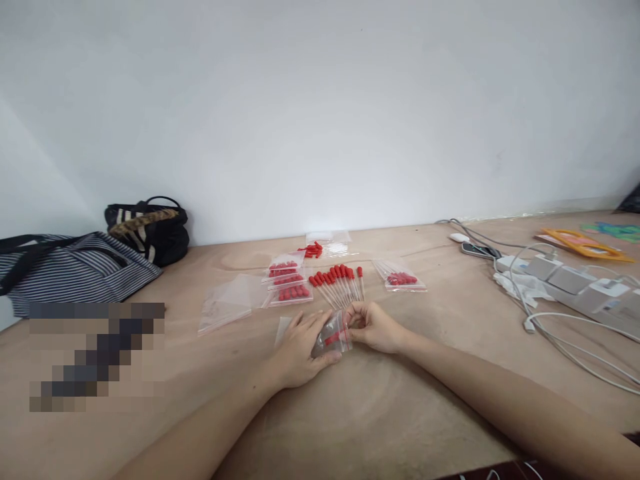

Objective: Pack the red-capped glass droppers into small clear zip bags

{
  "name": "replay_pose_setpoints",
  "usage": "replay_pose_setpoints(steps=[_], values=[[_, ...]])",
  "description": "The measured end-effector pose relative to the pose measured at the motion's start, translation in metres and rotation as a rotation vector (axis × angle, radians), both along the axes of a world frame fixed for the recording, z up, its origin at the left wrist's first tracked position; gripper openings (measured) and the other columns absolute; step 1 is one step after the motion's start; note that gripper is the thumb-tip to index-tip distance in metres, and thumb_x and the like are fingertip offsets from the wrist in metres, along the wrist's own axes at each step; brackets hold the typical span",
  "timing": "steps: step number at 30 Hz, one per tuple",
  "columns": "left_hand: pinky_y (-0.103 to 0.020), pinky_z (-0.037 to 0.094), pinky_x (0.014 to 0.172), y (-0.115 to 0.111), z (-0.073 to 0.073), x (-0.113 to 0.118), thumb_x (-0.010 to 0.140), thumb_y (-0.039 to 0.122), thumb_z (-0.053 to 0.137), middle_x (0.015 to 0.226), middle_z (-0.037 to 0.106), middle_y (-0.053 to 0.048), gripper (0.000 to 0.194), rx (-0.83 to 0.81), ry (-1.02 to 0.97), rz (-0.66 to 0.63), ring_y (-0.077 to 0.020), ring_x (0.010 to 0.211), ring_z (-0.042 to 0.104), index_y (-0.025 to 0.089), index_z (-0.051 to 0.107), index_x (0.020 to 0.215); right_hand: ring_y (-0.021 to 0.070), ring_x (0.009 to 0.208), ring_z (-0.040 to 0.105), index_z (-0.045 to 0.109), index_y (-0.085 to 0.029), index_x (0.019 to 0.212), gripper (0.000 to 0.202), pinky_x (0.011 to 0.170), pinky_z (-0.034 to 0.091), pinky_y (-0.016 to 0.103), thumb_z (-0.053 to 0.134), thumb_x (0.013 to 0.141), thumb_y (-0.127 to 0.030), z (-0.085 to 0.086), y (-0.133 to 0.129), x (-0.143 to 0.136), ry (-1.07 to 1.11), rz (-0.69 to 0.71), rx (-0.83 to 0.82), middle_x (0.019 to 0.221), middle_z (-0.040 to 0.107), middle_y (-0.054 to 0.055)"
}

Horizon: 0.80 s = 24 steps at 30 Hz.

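In front of me a small clear zip bag with a red line along its edge lies on the table, something red showing in it. My left hand holds this bag from the left, fingers across its far side and thumb along its near side. With curled fingers, my right hand pinches the bag's right edge; the fingertips are partly hidden. Just beyond my hands several droppers with red bulbs lie fanned out, bulbs pointing away. Filled zip bags of droppers overlap behind left, and another filled bag lies right.
Flat clear bags lie left. Loose red bulbs and clear tubes are near the wall. A striped bag and black bag stand far left. Chargers, white cables and an orange frame occupy the right.
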<state>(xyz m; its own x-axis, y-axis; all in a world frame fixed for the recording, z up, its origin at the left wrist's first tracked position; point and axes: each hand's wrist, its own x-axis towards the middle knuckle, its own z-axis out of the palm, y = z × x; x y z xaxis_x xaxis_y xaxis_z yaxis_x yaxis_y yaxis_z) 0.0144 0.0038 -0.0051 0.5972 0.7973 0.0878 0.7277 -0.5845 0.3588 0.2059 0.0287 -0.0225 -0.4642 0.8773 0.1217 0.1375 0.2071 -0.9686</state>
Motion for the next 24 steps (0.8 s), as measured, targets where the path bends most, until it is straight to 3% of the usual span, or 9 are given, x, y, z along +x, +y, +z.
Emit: replay_pose_setpoints(steps=[6, 10, 14, 16, 19, 24], values=[[-0.051, 0.014, 0.105, -0.003, 0.012, -0.013, 0.069, 0.057, 0.059, 0.137, 0.033, -0.013, 0.087, 0.001, 0.016, -0.030, -0.0300, 0.126, 0.028, 0.018, 0.020, 0.136, 0.0079, 0.053, 0.049, 0.051, -0.016, 0.067, 0.024, 0.049, 0.040, 0.020, 0.070, 0.060, -0.030, -0.004, -0.001, 0.003, -0.083, -0.045, 0.049, 0.059, 0.053, -0.004], [-0.050, 0.023, 0.102, -0.003, 0.015, -0.034, 0.071, 0.059, 0.055, 0.140, 0.028, -0.011, 0.081, -0.092, 0.022, -0.003, -0.0329, 0.128, 0.023, 0.021, 0.023, 0.136, 0.0076, 0.047, 0.047, 0.055, -0.016, 0.075, 0.016, 0.041, 0.036, 0.019, 0.058, 0.070, -0.031, 0.003, 0.011, 0.022, -0.213, -0.051, 0.029, 0.064, 0.056, -0.002], [-0.053, 0.024, 0.101, -0.002, 0.012, -0.040, 0.073, 0.056, 0.055, 0.141, 0.027, -0.009, 0.076, -0.166, 0.030, 0.049, -0.0344, 0.129, 0.016, 0.022, 0.026, 0.135, 0.0124, 0.068, 0.056, 0.062, -0.017, 0.080, 0.015, 0.058, 0.041, 0.023, 0.048, 0.074, -0.014, 0.015, 0.048, 0.049, -0.544, -0.336, 0.482, 0.080, 0.062, 0.003], [-0.054, 0.023, 0.101, -0.001, 0.011, -0.038, 0.073, 0.056, 0.055, 0.140, 0.029, -0.009, 0.074, -0.182, 0.020, 0.045, -0.0347, 0.130, 0.015, 0.022, 0.029, 0.134, 0.0148, 0.079, 0.057, 0.062, -0.021, 0.090, 0.025, 0.061, 0.040, 0.024, 0.045, 0.075, -0.010, 0.019, 0.071, 0.057, -0.800, -0.377, 0.688, 0.093, 0.061, 0.004], [-0.055, 0.022, 0.101, -0.001, 0.013, -0.035, 0.073, 0.054, 0.056, 0.139, 0.031, -0.009, 0.072, -0.183, 0.004, 0.029, -0.0345, 0.129, 0.017, 0.022, 0.031, 0.133, 0.0161, 0.085, 0.055, 0.062, -0.024, 0.096, 0.030, 0.056, 0.035, 0.022, 0.046, 0.076, -0.009, 0.021, 0.098, 0.062, -1.112, -0.267, 0.900, 0.102, 0.058, 0.006], [-0.052, 0.023, 0.102, -0.001, 0.012, -0.036, 0.073, 0.052, 0.057, 0.139, 0.032, -0.009, 0.071, -0.161, 0.002, 0.023, -0.0331, 0.129, 0.019, 0.021, 0.032, 0.132, 0.0147, 0.085, 0.052, 0.062, -0.023, 0.090, 0.020, 0.058, 0.032, 0.023, 0.047, 0.081, -0.013, 0.021, 0.118, 0.056, -1.274, 0.000, 1.128, 0.097, 0.059, 0.005]])
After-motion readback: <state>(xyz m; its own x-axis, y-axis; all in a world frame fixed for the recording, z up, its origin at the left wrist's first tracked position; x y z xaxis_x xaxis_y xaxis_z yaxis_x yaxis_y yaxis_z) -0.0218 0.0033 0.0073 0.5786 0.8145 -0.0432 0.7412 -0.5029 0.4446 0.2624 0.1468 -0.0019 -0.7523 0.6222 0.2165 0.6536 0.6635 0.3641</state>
